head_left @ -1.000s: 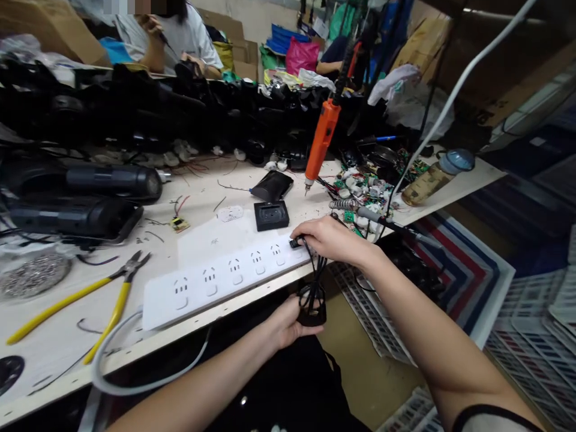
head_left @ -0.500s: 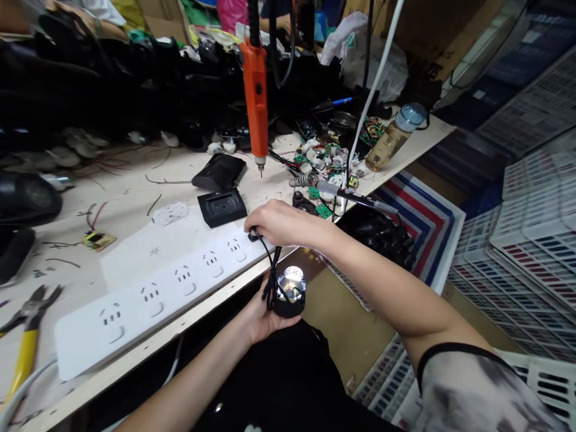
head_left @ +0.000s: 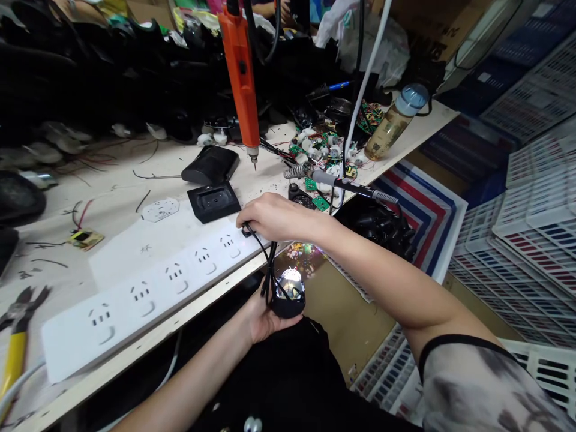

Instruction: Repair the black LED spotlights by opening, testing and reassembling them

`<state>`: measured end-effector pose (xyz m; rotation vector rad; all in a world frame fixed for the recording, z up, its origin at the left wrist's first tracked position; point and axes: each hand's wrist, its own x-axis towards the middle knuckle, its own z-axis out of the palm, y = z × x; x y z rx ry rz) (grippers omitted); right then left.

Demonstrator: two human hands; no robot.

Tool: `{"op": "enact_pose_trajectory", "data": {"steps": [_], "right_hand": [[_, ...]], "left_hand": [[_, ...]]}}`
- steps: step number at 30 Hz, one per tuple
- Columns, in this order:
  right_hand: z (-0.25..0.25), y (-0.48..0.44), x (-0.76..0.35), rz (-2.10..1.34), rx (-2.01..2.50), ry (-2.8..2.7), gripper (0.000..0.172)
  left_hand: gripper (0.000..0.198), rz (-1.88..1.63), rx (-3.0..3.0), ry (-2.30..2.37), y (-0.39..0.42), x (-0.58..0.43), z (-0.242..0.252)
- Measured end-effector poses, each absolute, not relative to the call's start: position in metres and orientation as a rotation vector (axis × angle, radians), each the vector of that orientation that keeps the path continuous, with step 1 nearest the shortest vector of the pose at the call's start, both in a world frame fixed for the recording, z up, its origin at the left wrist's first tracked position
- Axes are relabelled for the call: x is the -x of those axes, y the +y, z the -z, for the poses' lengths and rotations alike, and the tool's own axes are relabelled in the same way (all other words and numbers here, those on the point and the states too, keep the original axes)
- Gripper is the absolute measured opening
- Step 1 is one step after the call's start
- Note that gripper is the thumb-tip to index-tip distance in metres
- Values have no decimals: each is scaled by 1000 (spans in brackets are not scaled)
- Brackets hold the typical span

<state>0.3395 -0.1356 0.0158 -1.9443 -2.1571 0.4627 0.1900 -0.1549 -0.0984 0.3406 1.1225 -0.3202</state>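
Observation:
My left hand (head_left: 263, 321) is closed around a small round black projector lamp (head_left: 288, 306), held below the table edge. Its clear top shines white, and coloured spots of light (head_left: 302, 255) fall just beyond it. A bundle of black cord (head_left: 269, 270) hangs beside the lamp. At the right end of a white power strip (head_left: 168, 288), my right hand (head_left: 276, 216) grips a black plug (head_left: 247, 230) at the last socket. My fingers partly cover the plug.
An orange electric screwdriver (head_left: 242, 81) hangs above the table. Black housing parts (head_left: 213, 203), a soldering iron (head_left: 346, 185), circuit boards (head_left: 320, 204), a bottle (head_left: 392, 129) and yellow-handled cutters (head_left: 18, 342) lie around. White crates (head_left: 540, 207) stand at right.
Coloured light spots beyond the lamp have become much brighter and wider. The table scene has shifted slightly left in view. Both hands keep their holds.

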Motion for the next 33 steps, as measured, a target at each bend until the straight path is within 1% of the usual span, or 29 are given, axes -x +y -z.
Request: {"op": "enact_pose_trajectory", "data": {"steps": [11, 16, 21, 24, 29, 33], "right_hand": [[-16, -137, -343, -424, 1907, -2163, 35], [-16, -136, -343, -403, 1929, -2176, 36], [-19, -136, -341, -412, 1959, -2180, 37], [-22, -136, -340, -432, 1978, -2176, 35], [-19, -136, -341, -428, 1966, -2180, 32], [-15, -137, -339, -334, 1971, -2191, 22]], "left_hand": [[48, 329, -376, 1151, -155, -191, 92], [52, 325, -382, 1159, -156, -191, 93], [48, 317, -379, 1153, -155, -189, 94], [45, 313, -385, 1148, -155, -188, 93], [53, 357, -368, 1131, -154, -182, 88], [50, 367, -367, 1121, -153, -177, 84]]}}
